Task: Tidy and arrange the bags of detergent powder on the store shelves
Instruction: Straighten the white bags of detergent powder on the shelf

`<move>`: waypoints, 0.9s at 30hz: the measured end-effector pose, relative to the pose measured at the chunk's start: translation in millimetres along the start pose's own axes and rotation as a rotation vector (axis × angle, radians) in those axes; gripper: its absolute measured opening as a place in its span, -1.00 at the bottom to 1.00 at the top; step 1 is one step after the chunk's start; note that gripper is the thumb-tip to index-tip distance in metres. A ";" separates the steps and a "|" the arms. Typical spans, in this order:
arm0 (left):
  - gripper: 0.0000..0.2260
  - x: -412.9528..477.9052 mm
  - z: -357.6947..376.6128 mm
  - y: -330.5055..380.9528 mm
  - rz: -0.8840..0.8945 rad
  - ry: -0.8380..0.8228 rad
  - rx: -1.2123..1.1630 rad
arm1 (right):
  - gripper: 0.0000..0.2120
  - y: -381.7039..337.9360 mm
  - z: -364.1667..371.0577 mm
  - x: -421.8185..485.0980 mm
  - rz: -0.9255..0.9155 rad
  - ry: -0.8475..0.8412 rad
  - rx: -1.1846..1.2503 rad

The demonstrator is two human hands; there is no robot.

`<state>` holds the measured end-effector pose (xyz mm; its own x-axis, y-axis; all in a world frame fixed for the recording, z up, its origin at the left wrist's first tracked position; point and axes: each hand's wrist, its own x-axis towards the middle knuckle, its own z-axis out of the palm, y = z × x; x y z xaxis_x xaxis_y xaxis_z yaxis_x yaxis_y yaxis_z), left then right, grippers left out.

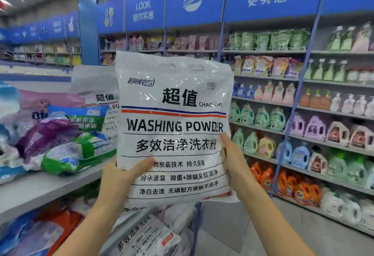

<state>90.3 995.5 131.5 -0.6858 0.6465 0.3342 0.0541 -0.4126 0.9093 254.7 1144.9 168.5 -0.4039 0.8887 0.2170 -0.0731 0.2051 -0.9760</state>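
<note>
I hold a big white bag of washing powder [174, 126] upright in front of me, its printed face toward the camera. My left hand [123, 176] grips its lower left corner with the thumb across the front. My right hand [232, 158] grips the lower right edge. A second white bag of the same kind [97, 92] stands behind it on the grey top shelf [40, 191] at left. Green, purple and blue detergent bags [66, 146] lie in a loose heap on that shelf.
Below the grey shelf more white bags [145, 235] and orange and blue bags [40, 233] lie stacked. Across the aisle on the right stands a long shelving unit [303, 114] full of detergent bottles and refill pouches. Grey floor [263, 235] runs between.
</note>
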 end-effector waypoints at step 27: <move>-0.78 335.7 80.2 -137.7 0.079 0.668 0.265 | -0.75 92.6 113.3 488.3 -0.027 -0.553 0.127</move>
<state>-89.2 1320.8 138.4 -0.9651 0.0562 0.2558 0.2382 -0.2178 0.9465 -52.7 1551.4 182.1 -0.8153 0.5298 0.2337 -0.1852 0.1438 -0.9721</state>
